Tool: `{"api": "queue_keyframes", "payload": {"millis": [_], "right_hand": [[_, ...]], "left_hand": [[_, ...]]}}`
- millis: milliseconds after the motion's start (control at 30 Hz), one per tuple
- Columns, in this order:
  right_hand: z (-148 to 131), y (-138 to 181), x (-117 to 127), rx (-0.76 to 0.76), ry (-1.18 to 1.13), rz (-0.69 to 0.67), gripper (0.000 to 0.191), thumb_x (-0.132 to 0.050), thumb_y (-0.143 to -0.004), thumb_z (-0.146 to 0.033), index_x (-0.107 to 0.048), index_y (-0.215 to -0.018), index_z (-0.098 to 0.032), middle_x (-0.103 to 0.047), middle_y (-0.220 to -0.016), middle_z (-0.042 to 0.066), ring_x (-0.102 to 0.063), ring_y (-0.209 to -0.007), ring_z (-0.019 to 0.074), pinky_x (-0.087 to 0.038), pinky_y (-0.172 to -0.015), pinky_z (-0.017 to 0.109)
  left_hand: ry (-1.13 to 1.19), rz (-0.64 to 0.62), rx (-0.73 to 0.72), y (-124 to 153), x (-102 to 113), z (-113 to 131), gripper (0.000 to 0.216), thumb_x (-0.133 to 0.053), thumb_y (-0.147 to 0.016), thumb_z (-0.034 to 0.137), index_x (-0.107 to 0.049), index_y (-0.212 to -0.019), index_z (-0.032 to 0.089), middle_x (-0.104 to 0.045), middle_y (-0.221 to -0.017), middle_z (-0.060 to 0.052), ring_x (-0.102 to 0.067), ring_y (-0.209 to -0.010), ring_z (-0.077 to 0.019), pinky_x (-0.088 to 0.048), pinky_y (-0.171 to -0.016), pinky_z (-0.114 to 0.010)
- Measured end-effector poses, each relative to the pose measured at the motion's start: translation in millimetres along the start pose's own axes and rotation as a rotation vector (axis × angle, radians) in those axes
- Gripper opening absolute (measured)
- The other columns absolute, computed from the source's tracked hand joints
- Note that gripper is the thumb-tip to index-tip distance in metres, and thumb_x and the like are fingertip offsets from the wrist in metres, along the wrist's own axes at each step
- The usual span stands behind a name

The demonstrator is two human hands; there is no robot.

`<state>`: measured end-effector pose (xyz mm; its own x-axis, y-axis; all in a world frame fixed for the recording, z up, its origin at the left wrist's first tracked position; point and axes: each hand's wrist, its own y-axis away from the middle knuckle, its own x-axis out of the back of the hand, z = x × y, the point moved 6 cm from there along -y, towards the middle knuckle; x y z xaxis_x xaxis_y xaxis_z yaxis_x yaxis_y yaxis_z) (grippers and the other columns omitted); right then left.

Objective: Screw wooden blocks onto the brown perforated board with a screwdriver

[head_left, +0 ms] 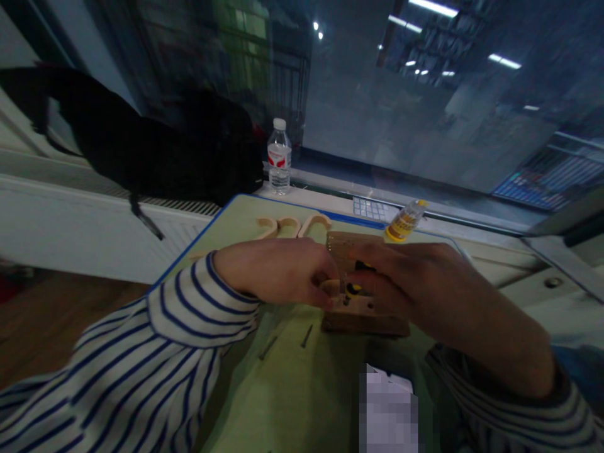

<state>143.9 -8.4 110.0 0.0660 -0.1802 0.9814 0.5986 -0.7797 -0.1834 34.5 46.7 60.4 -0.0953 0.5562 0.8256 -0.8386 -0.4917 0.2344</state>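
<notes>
Both hands work above the table (292, 396), past its middle toward the far edge. Left hand (287, 270): thumb and fingers pinched together on a light wooden piece (358, 306), at its left end. Piece has a dark hole and lies over brown wood (365, 325), close to the far edge, right of the table's middle. Right hand (415, 277): comes in from the right, fingers closed around a yellow-and-black tool (353, 289), mostly hidden by the fingers; tool sits right over the light piece, exact contact can't be told.

Two screws (306, 336) lie apart on the table, left of the brown wood and nearer the wearer. Curved wooden pieces (315, 221) sit in a row along the far edge, toward the far left corner. Yellow-labelled bottle (403, 223) leans in view at the far edge, toward the far right corner. Pale pixelated object (389, 409) nearer the wearer, below the right hand. Beyond the far left corner: clear water bottle (279, 163), upright on the sill (325, 200), just beside a black bag (165, 157).
</notes>
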Motion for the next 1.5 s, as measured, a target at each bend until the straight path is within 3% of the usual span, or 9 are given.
{"api": "queue_keyframes", "payload": {"millis": [133,267,433,733,1000,1200,1300,1400,1500], "right_hand": [[-3,4,1,0.059,-0.129,-0.018,0.037,-0.039,-0.1,-0.034,-0.046,-0.135,-0.022,-0.065,-0.124,0.009,-0.065,-0.105,0.0233,-0.051,-0.084,0.037],[-3,6,-2,0.063,-0.234,-0.098,0.025,-0.043,-0.097,-0.023,-0.056,-0.119,-0.021,-0.067,-0.113,0.006,-0.063,-0.106,0.0215,-0.048,-0.093,0.037],[-5,1,1,0.055,-0.298,-0.044,0.019,-0.047,-0.095,-0.023,-0.059,-0.11,-0.023,-0.069,-0.101,0.002,-0.065,-0.096,0.0188,-0.048,-0.092,0.034],[-8,-2,-4,0.051,-0.303,-0.008,0.014,-0.046,-0.095,-0.022,-0.059,-0.1,-0.018,-0.068,-0.095,0.005,-0.064,-0.095,0.0203,-0.048,-0.085,0.032],[-1,7,-12,0.067,-0.319,-0.034,0.015,-0.045,-0.096,-0.024,-0.052,-0.109,-0.021,-0.07,-0.102,0.004,-0.068,-0.091,0.0185,-0.051,-0.074,0.028],[-1,8,-8,0.153,-0.133,-0.1,0.032,-0.049,-0.094,-0.022,-0.044,-0.126,-0.02,-0.072,-0.1,0.005,-0.071,-0.076,0.0194,-0.048,-0.057,0.028],[1,4,-11,0.139,-0.093,-0.18,0.025,-0.053,-0.091,-0.024,-0.048,-0.116,-0.019,-0.072,-0.091,0.003,-0.07,-0.071,0.0188,-0.044,-0.051,0.027],[-1,0,-12,0.169,-0.091,-0.188,0.013,-0.05,-0.091,-0.021,-0.048,-0.104,-0.02,-0.069,-0.079,-0.001,-0.067,-0.062,0.0153,-0.038,-0.047,0.025],[-1,0,-12,0.141,-0.113,-0.133,0.009,-0.046,-0.091,-0.02,-0.045,-0.1,-0.02,-0.067,-0.072,-0.002,-0.063,-0.053,0.0118,-0.033,-0.043,0.024]], "left_hand": [[0.0,0.004,-0.037,-1,0,1,0.017,-0.061,-0.083,0.027,-0.071,-0.096,0.026,-0.069,-0.082,0.004,-0.057,-0.07,-0.0125,-0.034,-0.062,-0.024],[-0.008,-0.001,-0.052,-2,-2,0,0.014,-0.061,-0.083,0.027,-0.071,-0.093,0.025,-0.068,-0.081,0.004,-0.058,-0.069,-0.0115,-0.033,-0.06,-0.023],[-0.036,0.019,-0.051,0,-2,0,0.012,-0.061,-0.085,0.025,-0.072,-0.092,0.024,-0.068,-0.076,0.005,-0.058,-0.066,-0.01,-0.033,-0.058,-0.021],[-0.088,0.072,-0.044,1,1,2,0.01,-0.065,-0.083,0.026,-0.073,-0.089,0.025,-0.067,-0.072,0.004,-0.058,-0.062,-0.0112,-0.035,-0.056,-0.02],[-0.021,0.147,-0.158,4,-3,4,0.009,-0.063,-0.085,0.021,-0.071,-0.086,0.02,-0.067,-0.071,0.004,-0.059,-0.063,-0.0102,-0.037,-0.059,-0.021],[0.01,0.301,-0.161,12,-16,1,0.013,-0.057,-0.089,0.025,-0.068,-0.096,0.022,-0.069,-0.078,0.004,-0.063,-0.068,-0.0116,-0.04,-0.06,-0.023],[0.009,0.447,-0.135,15,-28,-9,0.023,-0.059,-0.089,0.029,-0.063,-0.111,0.026,-0.07,-0.097,0.003,-0.064,-0.09,-0.015,-0.045,-0.079,-0.027],[0.031,0.653,-0.185,21,-38,-17,0.031,-0.064,-0.086,0.033,-0.061,-0.115,0.022,-0.071,-0.102,0.0,-0.065,-0.093,-0.0153,-0.048,-0.082,-0.027],[0.042,0.713,-0.186,21,-48,-23,0.03,-0.063,-0.087,0.034,-0.062,-0.114,0.021,-0.071,-0.101,-0.002,-0.065,-0.093,-0.0156,-0.049,-0.084,-0.029]]}}
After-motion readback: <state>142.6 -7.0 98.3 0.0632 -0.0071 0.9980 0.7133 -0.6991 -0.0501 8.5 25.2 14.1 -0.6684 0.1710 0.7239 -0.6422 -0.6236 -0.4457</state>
